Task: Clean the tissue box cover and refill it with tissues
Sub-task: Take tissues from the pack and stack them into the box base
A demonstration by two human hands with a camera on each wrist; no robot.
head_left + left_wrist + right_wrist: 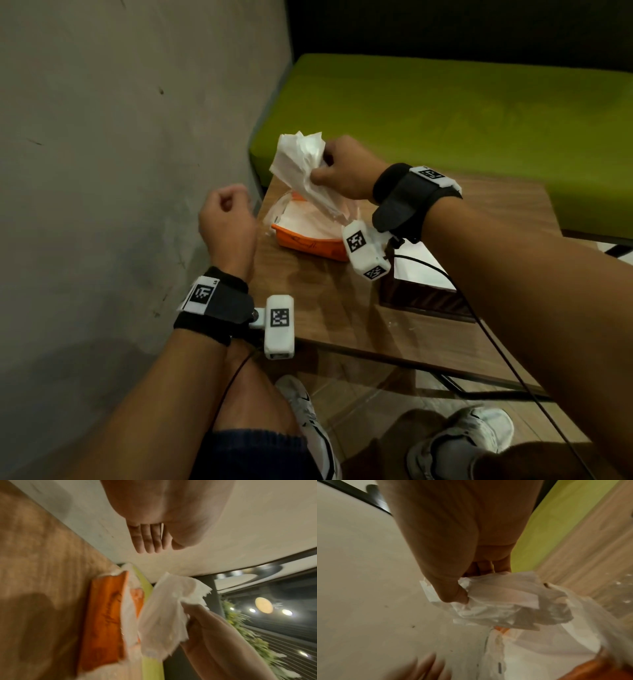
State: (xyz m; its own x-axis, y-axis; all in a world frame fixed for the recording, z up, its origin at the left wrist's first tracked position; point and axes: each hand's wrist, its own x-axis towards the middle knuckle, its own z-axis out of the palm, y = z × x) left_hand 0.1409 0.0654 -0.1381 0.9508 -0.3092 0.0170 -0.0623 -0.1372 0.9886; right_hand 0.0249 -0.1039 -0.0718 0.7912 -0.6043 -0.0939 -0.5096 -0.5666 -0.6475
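Observation:
My right hand pinches a crumpled bunch of white tissues between thumb and fingers, lifted above the torn-open orange tissue pack. The pack lies at the far left of the wooden table. The right wrist view shows the thumb pressed into the tissues, with the pack's white plastic and orange edge below. My left hand hovers off the table's left edge, loosely curled and holding nothing. From the left wrist, the tissues hang beside the pack. The dark wooden tissue box cover sits under my right wrist.
A grey wall runs close along the left. A green seat cushion lies behind the table. Small white crumbs dot the tabletop near its front edge. My knees and white shoes are below the table.

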